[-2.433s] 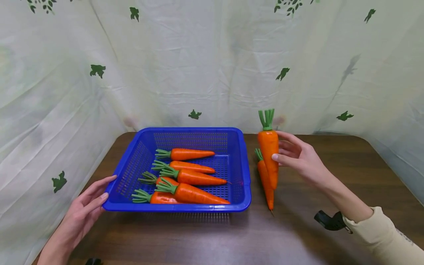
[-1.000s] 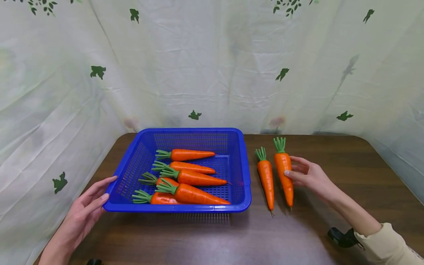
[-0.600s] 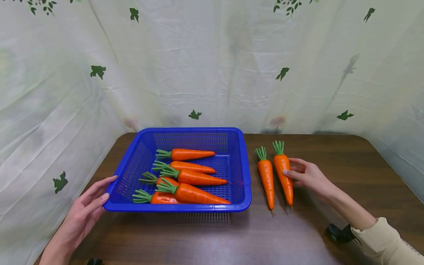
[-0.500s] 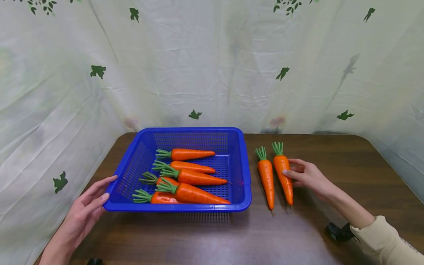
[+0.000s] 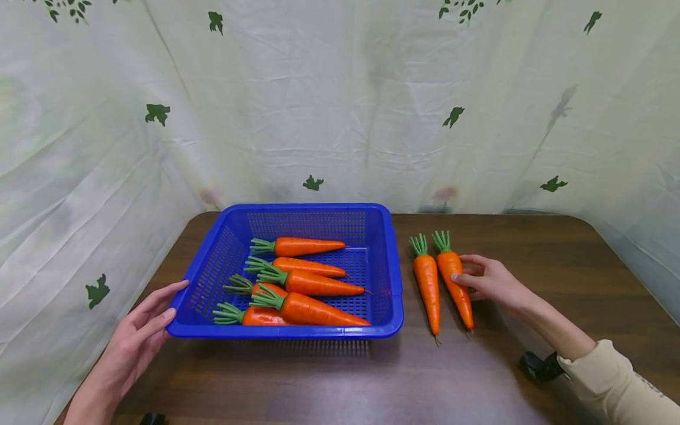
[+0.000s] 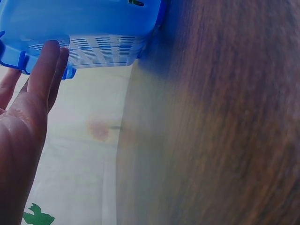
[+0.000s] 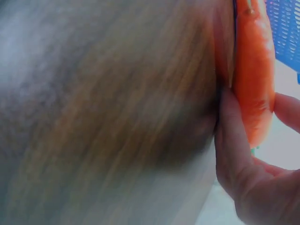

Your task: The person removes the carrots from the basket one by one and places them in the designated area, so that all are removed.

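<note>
A blue plastic basket stands on the table at left of centre, with several orange carrots with green stalk stubs lying inside. My left hand holds its near left corner, thumb and fingertips at the rim; the left wrist view shows straight fingers against the mesh side. To the right of the basket, my right hand pinches a carrot between thumb and fingers, close over the table, stalks pointing away. Beside it, on the basket side, another carrot lies nearly parallel.
The dark wooden table extends to both sides and toward me. A pale curtain with green leaf prints rises behind its far edge and along both sides. A black strap device sits at the right wrist, by the beige sleeve.
The right hand has lowered the carrot from above the other one to a place at its right, then swung its stalk end left, nearer that carrot. The left hand and basket stay put.
</note>
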### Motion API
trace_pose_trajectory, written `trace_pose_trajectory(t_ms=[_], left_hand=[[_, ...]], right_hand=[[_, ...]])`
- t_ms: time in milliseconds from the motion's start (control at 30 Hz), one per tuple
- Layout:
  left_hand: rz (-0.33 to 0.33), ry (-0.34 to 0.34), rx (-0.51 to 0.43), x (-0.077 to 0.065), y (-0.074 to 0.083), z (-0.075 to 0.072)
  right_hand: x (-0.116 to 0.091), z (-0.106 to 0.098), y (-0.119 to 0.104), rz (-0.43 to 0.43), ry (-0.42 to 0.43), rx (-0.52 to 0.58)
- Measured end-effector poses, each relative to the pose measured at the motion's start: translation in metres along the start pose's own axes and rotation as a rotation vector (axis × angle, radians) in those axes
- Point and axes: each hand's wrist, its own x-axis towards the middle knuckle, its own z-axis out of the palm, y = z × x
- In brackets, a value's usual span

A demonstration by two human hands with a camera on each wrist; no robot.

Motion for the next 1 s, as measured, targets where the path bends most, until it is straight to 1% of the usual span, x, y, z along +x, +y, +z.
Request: trace_pose_trajectory(t_ms=[200, 433, 633, 800, 1000], left_hand=[[0.005, -0.005, -0.008, -0.0001, 0.0003, 0.0002], [0.008, -0.002, -0.006, -0.0004, 0.0006, 0.0006], [0.01, 0.001, -0.002, -0.0011, -0.0004, 0.0006], [0.018, 0.004, 0.006, -0.001, -0.0014, 0.0008], [0.037, -0.009, -0.004, -0.0013, -0.0002, 0.002]], right_hand=[[-0.0026, -0.0005, -0.0029, 0.038, -0.004, -0.041], [-0.0038, 0.0017, 0.0004, 0.043, -0.036, 0.022], [-0.004, 0.0047, 0.0004, 0.061, -0.033, 0.044], [-0.0062, 0.0045, -0.0005, 0.063, -0.05, 0.064], [-0.0074, 0.0043, -0.0012, 0.063, -0.06, 0.089]])
